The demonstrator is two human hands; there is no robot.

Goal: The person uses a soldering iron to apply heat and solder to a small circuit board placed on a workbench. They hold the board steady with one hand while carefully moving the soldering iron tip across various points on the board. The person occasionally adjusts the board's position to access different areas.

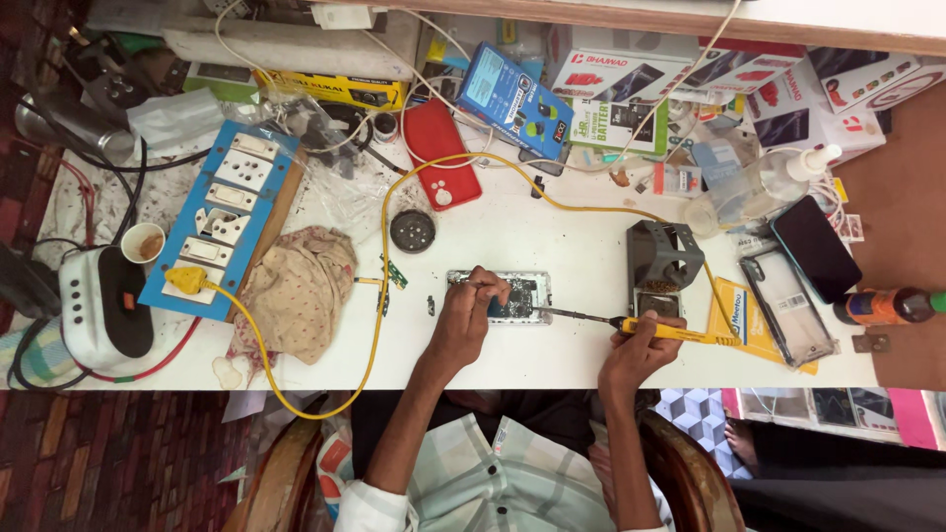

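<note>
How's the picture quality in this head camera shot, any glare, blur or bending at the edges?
Head view: even, soft light with faint shadows; the opened phone, left hand and right hand holding the yellow soldering iron look sharp; the white table is bright but not blown out; wide-angle bending shows at the edges; the small parts stay too tiny to make out.

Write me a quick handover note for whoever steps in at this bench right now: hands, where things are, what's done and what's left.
Left hand: fingertips pressing on the opened phone at mid-table.
Right hand: gripping the yellow soldering iron, tip reaching the phone's right end.
The iron's yellow cord runs to the blue switchboard. Black iron stand sits just right of the phone.
Done: phone's back is off.
Left: the soldering in hand; phone not closed up.
</note>
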